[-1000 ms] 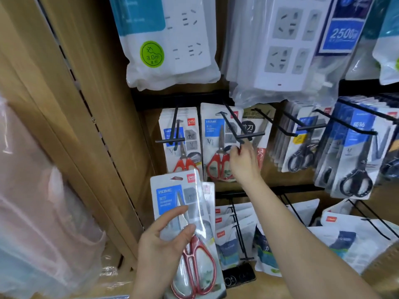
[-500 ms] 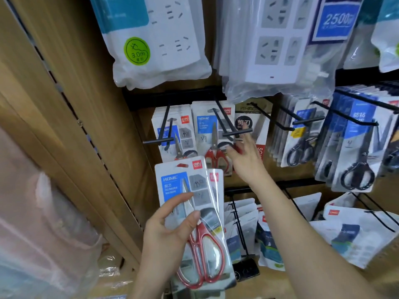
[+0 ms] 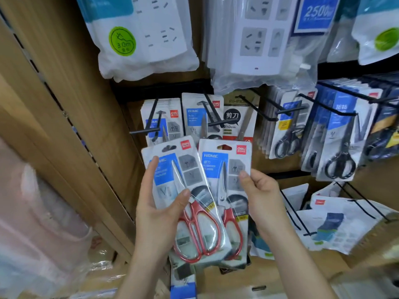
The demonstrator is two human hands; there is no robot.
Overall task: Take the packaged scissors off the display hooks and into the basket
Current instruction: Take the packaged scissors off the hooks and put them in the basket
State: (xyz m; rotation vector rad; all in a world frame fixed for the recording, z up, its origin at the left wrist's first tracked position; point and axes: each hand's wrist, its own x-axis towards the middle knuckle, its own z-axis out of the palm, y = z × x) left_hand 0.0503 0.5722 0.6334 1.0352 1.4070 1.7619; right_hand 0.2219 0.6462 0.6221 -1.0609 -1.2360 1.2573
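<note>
My left hand (image 3: 159, 214) grips a pack of red-handled scissors (image 3: 185, 190) with thumb on its front, another pack showing behind it. My right hand (image 3: 261, 197) pinches a second red-handled pack (image 3: 224, 175) by its right edge, held beside the first and overlapping it. More of the same packs (image 3: 170, 124) hang on black display hooks (image 3: 151, 128) behind. No basket is in view.
Black-handled scissors packs (image 3: 336, 145) hang on hooks to the right. Bagged power strips (image 3: 259, 39) hang above. A wooden shelf panel (image 3: 64, 104) stands at the left, with plastic-wrapped goods (image 3: 38, 223) lower left. White packets (image 3: 336, 225) lie on lower hooks at right.
My right hand pulled a red-handled pack off its hook and brought it down beside the pack in my left hand. The camera moved closer to the display.
</note>
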